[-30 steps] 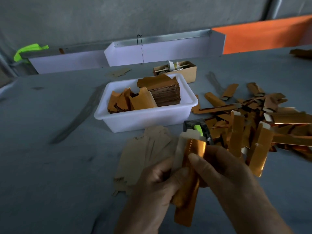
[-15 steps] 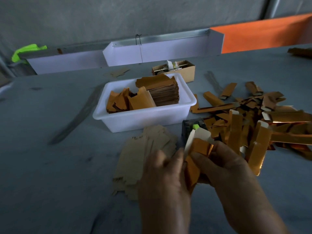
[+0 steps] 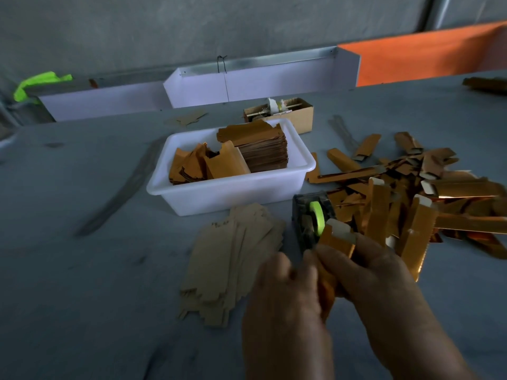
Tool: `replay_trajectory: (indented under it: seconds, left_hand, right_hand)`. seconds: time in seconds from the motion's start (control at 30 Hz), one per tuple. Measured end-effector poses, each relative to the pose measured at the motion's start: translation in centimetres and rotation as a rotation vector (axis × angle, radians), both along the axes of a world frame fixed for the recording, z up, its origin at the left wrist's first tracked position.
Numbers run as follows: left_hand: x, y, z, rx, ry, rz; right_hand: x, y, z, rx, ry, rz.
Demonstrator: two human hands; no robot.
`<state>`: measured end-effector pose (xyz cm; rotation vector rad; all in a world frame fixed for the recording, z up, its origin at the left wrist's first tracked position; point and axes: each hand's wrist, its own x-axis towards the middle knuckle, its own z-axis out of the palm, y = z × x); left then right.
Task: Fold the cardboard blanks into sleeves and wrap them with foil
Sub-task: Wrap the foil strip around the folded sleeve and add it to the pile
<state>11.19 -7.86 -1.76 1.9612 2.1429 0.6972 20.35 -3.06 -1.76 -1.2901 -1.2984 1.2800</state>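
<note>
A gold-foil cardboard sleeve [image 3: 335, 244] with a pale tab at its top sits between both my hands, low in the middle of the view. My left hand [image 3: 285, 305] grips its left side, thumb against the foil. My right hand [image 3: 375, 281] curls its fingers round the right side. Much of the sleeve is hidden behind my hands. A fan of flat brown cardboard blanks [image 3: 236, 259] lies on the table to the left. Finished foil sleeves [image 3: 428, 198] are heaped at the right.
A white tub [image 3: 219, 193] holding foil sheets [image 3: 255, 149] stands behind the blanks. A tape dispenser with a green roll [image 3: 314, 215] sits just beyond my hands. A small cardboard box [image 3: 299, 113] and white trays [image 3: 247, 83] line the back.
The long foil strip that hung below my hands has been drawn up round the sleeve. My left hand has turned its back to the camera and both hands have closed in.
</note>
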Motion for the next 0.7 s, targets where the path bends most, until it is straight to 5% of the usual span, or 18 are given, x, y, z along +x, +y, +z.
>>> replay_trajectory:
  seconds: [0.1,0.23,0.37,0.53,0.7]
  left_hand:
    - [-2.1,0.4,0.1,-0.058,-0.683,0.133]
    - [-3.6,0.6,0.4,-0.223,-1.103,0.117]
    - [-3.2,1.2,0.0,-0.223,-1.192,0.114]
    - [-2.9,1.4,-1.0,0.001,-1.219,0.274]
    - [-3.3,1.4,-1.6,0.049,-1.187,0.305]
  right_hand:
    - [0.2,-0.1,0.7,0.0,0.077,0.042]
    - [0.2,0.1,0.7,-0.016,0.105,0.062]
    - [0.2,0.6,0.7,0.008,0.017,0.033]
    - [2.9,2.1,0.8,0.107,-0.1,-0.123]
    - [4.0,2.1,-1.4,0.019,-0.22,-0.043]
